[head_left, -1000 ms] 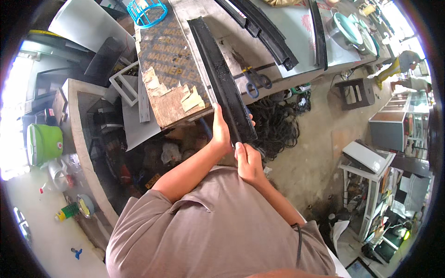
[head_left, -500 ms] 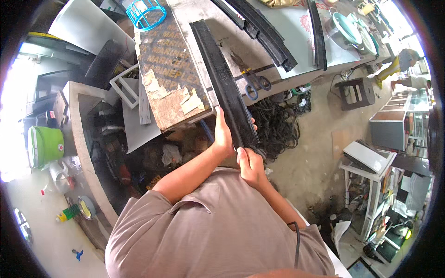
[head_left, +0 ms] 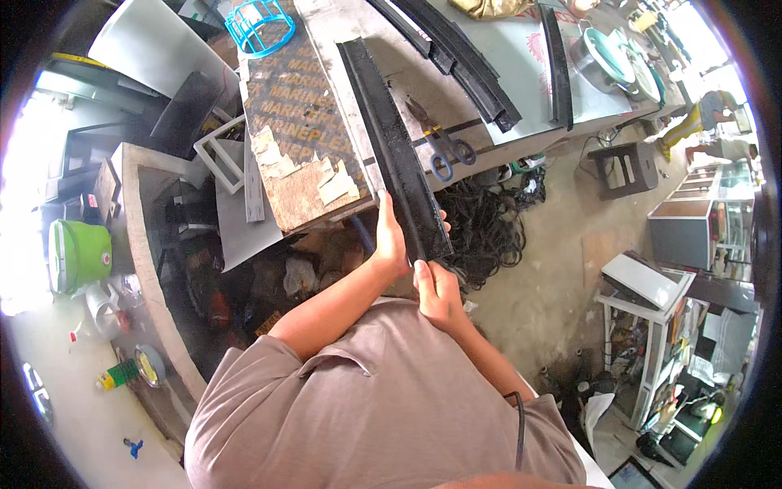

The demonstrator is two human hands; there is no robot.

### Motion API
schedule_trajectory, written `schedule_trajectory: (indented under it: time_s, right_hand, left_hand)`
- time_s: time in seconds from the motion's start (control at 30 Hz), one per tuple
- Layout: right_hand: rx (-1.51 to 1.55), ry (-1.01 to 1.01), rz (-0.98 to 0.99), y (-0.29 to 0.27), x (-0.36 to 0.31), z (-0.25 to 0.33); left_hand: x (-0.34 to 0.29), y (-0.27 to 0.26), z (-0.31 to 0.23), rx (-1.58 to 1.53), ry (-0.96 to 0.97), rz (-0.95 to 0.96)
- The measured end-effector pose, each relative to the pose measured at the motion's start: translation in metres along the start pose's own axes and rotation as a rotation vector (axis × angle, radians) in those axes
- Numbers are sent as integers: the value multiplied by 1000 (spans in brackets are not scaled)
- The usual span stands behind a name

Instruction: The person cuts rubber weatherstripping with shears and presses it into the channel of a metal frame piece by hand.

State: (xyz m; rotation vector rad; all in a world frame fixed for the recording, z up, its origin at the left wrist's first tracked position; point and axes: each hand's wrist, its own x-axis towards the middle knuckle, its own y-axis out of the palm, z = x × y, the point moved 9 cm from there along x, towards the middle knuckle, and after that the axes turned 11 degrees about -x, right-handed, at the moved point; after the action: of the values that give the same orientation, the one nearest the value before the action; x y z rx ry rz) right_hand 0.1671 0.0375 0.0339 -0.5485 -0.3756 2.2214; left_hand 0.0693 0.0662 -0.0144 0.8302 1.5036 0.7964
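Observation:
A long black channel-shaped strip (head_left: 395, 155) slants from the worktable toward my body, its far part resting over the table. My left hand (head_left: 393, 240) is wrapped round it close to the near end, thumb along the left edge and fingertips showing past the right edge. Closed at the near end, my right hand (head_left: 438, 297) presses its thumb on the strip's corner; its other fingers are largely hidden. Scissors with blue and black handles (head_left: 452, 155) lie on the table right of the strip.
More black strips (head_left: 464, 65) lie farther back, and another (head_left: 558, 73) is beside a lidded pot (head_left: 603, 57). A blue wire cage (head_left: 261, 28) sits on a printed board (head_left: 297, 122). Tangled black strips (head_left: 485, 236) heap on the floor near a dark stool (head_left: 623, 169). Another person (head_left: 692, 126) is far right.
My right hand has shifted slightly left at the strip's near end. The left hand keeps its hold, and the strip has hardly moved.

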Motion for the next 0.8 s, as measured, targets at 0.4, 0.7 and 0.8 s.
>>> schedule_trajectory:
  time_s: [0.4,0.7,0.8]
  right_hand:
    - [147,79,69,11,0,-19]
    - [146,38,122,0,-8,-10]
    - [114,102,84,2,-5,-16]
  left_hand:
    - [-1,7,0,32,19,20]
    - [-1,5,-1,-16,-6,8]
    - [0,3,1,-16,-9,-5]
